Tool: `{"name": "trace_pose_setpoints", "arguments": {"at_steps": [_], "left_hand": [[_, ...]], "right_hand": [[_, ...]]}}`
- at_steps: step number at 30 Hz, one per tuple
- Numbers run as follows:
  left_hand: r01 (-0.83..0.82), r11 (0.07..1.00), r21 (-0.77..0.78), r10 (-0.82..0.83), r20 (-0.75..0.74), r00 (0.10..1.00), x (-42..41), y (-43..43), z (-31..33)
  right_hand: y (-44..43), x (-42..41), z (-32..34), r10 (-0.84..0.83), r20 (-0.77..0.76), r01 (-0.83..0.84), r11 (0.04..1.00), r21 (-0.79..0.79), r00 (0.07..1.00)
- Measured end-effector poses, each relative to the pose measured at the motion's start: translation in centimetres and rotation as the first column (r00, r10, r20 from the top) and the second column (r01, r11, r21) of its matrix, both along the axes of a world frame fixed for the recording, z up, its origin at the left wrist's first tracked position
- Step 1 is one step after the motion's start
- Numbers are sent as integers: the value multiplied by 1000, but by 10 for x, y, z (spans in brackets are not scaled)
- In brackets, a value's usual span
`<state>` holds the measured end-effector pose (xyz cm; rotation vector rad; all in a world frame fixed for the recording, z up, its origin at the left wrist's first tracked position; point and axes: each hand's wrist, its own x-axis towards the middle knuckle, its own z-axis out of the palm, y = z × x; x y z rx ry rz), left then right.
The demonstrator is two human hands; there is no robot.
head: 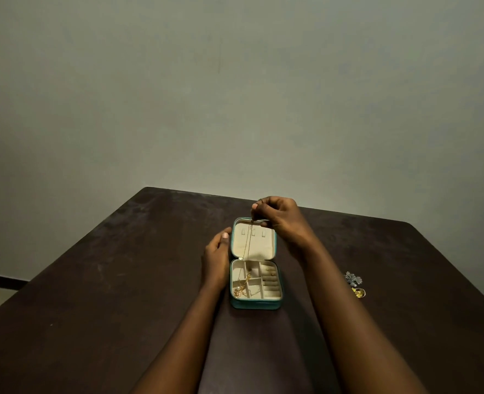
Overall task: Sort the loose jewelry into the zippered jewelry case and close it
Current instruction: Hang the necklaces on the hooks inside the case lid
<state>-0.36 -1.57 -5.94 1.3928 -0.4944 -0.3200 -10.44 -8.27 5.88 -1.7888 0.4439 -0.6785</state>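
Case (255,305) open mid-table (121,280). Gold chain (247,245) trails from lid top into tray. Right hand (277,214), at 12 o'clock, pinches chain's upper end; left hand (215,257), fingers relaxed, steadies lid at 9. Likely hanging the chain; next needs careful hooking. Brooch (353,278) waits at 3.

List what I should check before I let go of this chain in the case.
1. Access: jewelry case open, lid up: ok.
2. Grip: right hand pinches gold chain at the lid's top edge: ok.
3. Chain caught on a lid hook: cannot tell.
4. Chain within one compartment: not ok, it drapes across dividers.
5. Support: left hand steadying the case: cannot tell; it lies beside the left wall.
6. All loose pieces packed: not ok; silver brooch and gold piece lie on the table, to the right.
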Motion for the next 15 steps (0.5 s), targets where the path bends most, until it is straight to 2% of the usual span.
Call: {"name": "trace_pose_setpoints", "arguments": {"at_steps": [2, 6, 11, 15], "left_hand": [[12, 997, -74, -11, 10, 1000, -5, 5, 10], [154, 962, -226, -151, 30, 988, -12, 13, 19], [175, 950, -258, -157, 91, 983, -27, 26, 40], [206, 963, -172, -177, 168, 970, -29, 33, 44]], "right_hand": [[0, -5, 5, 33, -15, -33, 999, -16, 999], [2, -14, 16, 67, -21, -67, 997, -40, 998], [7, -18, 26, 59, -6, -59, 996, -64, 998], [12, -20, 34, 55, -5, -55, 994, -97, 998]]}}
